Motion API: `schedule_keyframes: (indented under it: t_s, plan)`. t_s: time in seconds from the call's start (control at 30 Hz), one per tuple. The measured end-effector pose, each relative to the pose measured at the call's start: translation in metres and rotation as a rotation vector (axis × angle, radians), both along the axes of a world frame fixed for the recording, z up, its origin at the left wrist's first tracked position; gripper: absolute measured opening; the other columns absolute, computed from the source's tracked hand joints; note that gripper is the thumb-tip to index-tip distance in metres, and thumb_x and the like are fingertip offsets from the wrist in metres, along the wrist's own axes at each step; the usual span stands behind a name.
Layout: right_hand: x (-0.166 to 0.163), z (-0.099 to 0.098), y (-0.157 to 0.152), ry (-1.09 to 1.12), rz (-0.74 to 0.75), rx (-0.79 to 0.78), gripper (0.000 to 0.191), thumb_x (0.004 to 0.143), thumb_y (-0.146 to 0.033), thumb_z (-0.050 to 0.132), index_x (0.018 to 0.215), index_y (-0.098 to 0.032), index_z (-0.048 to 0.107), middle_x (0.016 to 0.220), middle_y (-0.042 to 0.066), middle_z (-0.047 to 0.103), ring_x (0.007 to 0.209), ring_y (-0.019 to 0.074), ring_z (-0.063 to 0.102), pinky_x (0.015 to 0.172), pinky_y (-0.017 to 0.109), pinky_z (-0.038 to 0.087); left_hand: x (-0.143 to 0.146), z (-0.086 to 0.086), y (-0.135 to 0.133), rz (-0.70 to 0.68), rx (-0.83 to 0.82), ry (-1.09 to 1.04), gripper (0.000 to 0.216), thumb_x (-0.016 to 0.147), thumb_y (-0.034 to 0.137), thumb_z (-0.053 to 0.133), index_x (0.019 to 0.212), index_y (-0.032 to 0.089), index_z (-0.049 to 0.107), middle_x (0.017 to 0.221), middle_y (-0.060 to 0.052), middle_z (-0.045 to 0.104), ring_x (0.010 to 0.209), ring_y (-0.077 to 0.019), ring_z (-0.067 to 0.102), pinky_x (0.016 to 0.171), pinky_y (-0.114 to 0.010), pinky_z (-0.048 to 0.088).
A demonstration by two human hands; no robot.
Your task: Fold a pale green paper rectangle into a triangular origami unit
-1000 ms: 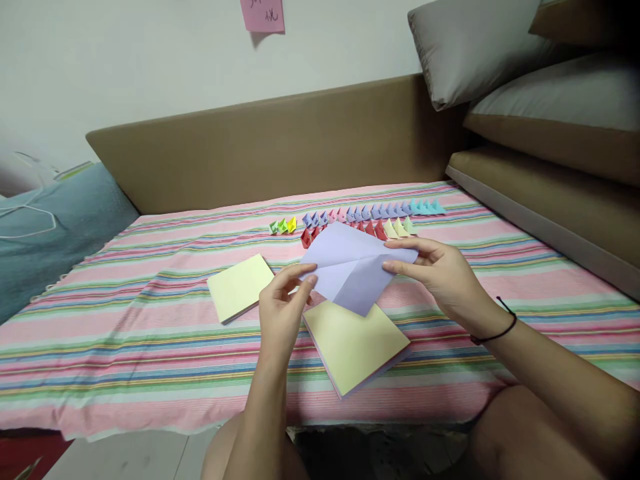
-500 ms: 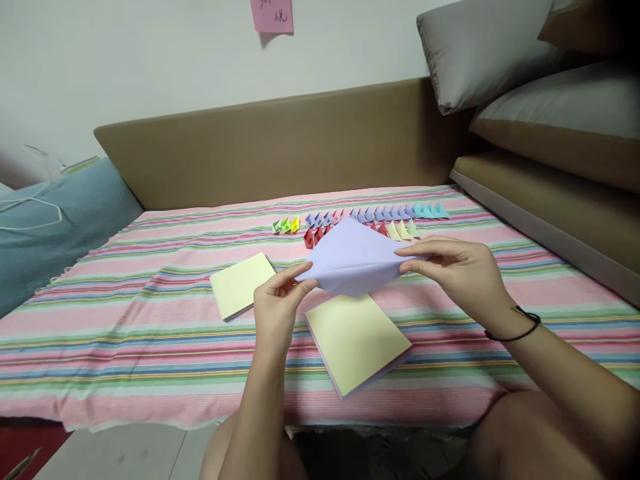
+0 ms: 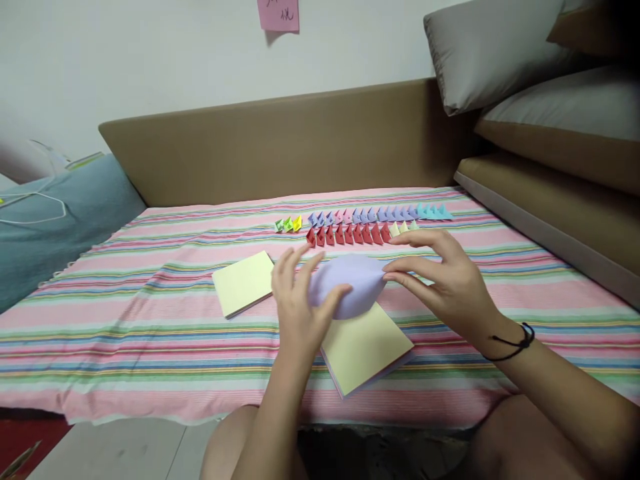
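Observation:
A purple sheet of paper [image 3: 361,285] is in the air, bowed into a curve above a stack of square paper. My right hand [image 3: 453,283] pinches its right corner between thumb and fingers. At the sheet's left end my left hand [image 3: 300,307] is open, fingers spread, with the thumb in front of the paper and the other fingers around its edge; whether it touches the sheet is unclear. Beneath lies the paper stack [image 3: 367,353] with a pale yellow top sheet. Another pale yellow paper stack [image 3: 243,283] lies left of my left hand.
Small folded paper pieces stand in rows on the striped cloth [image 3: 150,320]: red ones [image 3: 350,234], purple ones [image 3: 395,213], blue ones [image 3: 434,212] and green and yellow ones [image 3: 289,225]. A brown backrest [image 3: 280,150] is behind; cushions [image 3: 550,120] are piled at right.
My left hand has let go of the left corner and spread its fingers around the sheet. The sheet has come lower and bowed, uncovering the red row. My right hand still pinches its corner.

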State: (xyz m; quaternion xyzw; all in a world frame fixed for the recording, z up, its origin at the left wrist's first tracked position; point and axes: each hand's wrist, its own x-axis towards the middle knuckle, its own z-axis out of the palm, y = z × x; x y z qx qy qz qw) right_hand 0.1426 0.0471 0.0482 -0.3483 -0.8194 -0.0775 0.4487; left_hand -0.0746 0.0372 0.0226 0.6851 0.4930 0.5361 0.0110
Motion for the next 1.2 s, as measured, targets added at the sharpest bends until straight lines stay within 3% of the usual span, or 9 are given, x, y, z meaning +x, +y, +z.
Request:
schedule_keyframes:
  t_s: [0.1,0.17,0.3,0.43,0.53,0.67,0.8,0.97,1.2]
  plan:
    - [-0.010,0.000,-0.006,-0.052,0.051,0.030,0.010,0.085,-0.018,0.060,0.090,-0.023,0.068,0.111,0.009,0.061,0.103,0.0243,0.058,0.090,0.044,0.049,0.013,0.002,-0.008,-0.183,-0.027,0.149,0.042,0.075,0.034,0.072,0.115,0.027,0.061,0.119,-0.007,0.065,0.123,-0.0286,0.047,0.111,-0.050,0.018]
    - [-0.013,0.001,-0.009,-0.051,0.063,0.037,0.011,0.085,-0.015,0.060,0.091,-0.021,0.067,0.110,0.010,0.061,0.103,0.0234,0.059,0.089,0.042,0.049,0.017,0.001,-0.010,-0.219,-0.071,0.148,0.032,0.080,0.028,0.067,0.111,0.028,0.061,0.111,-0.005,0.069,0.113,-0.0249,0.055,0.111,-0.049,0.018]
    - [-0.010,0.003,-0.012,-0.039,0.031,0.011,0.011,0.086,-0.016,0.058,0.091,-0.022,0.066,0.110,0.010,0.061,0.104,0.0229,0.059,0.090,0.040,0.048,0.013,-0.002,-0.008,-0.240,-0.112,0.062,0.017,0.080,0.024,0.066,0.097,0.027,0.067,0.095,-0.002,0.073,0.092,-0.0208,0.063,0.105,-0.043,0.030]
    - [-0.003,0.004,-0.008,-0.049,-0.028,0.013,0.009,0.087,-0.021,0.057,0.090,-0.023,0.065,0.107,0.008,0.064,0.100,0.0233,0.059,0.088,0.041,0.047,0.007,0.001,-0.006,-0.321,-0.156,0.014,0.011,0.081,0.032,0.066,0.089,0.025,0.071,0.083,-0.004,0.072,0.083,-0.0217,0.062,0.085,-0.036,0.042]
    - [0.000,0.005,-0.005,-0.092,-0.039,0.026,0.009,0.088,-0.022,0.057,0.090,-0.025,0.065,0.103,0.006,0.066,0.097,0.0229,0.060,0.087,0.041,0.045,0.007,0.000,-0.006,-0.303,-0.158,0.004,0.013,0.082,0.033,0.064,0.089,0.026,0.072,0.083,-0.004,0.073,0.082,-0.0220,0.062,0.079,-0.034,0.042]
    - [-0.008,0.006,-0.006,-0.226,-0.004,0.046,0.009,0.088,-0.025,0.057,0.095,-0.024,0.064,0.097,0.004,0.070,0.096,0.0223,0.059,0.096,0.044,0.038,0.006,-0.007,-0.004,-0.250,-0.117,0.064,0.010,0.083,0.030,0.064,0.086,0.028,0.073,0.079,-0.002,0.073,0.078,-0.0209,0.062,0.078,-0.035,0.041]
    - [-0.020,0.005,-0.012,-0.338,0.015,-0.041,0.013,0.091,-0.023,0.051,0.091,-0.022,0.064,0.083,0.002,0.069,0.085,0.0183,0.059,0.098,0.042,0.033,0.007,-0.009,-0.004,-0.222,-0.096,0.077,0.010,0.080,0.029,0.068,0.088,0.028,0.073,0.081,-0.002,0.073,0.078,-0.0200,0.063,0.077,-0.033,0.042]
    - [-0.021,0.003,-0.013,-0.313,-0.025,-0.084,0.016,0.092,-0.020,0.049,0.085,-0.021,0.063,0.078,0.001,0.066,0.079,0.0166,0.057,0.095,0.041,0.031,0.009,-0.005,-0.005,-0.305,-0.075,0.065,0.012,0.086,0.024,0.059,0.089,0.025,0.071,0.087,-0.004,0.072,0.086,-0.0195,0.063,0.080,-0.032,0.045]
    - [-0.029,0.001,-0.015,-0.362,-0.026,-0.114,0.020,0.093,-0.020,0.045,0.084,-0.020,0.063,0.079,0.001,0.065,0.081,0.0168,0.058,0.093,0.040,0.031,0.009,-0.007,-0.006,-0.254,-0.066,0.136,0.010,0.087,0.024,0.059,0.085,0.022,0.068,0.081,-0.003,0.071,0.079,-0.0184,0.061,0.076,-0.031,0.044]
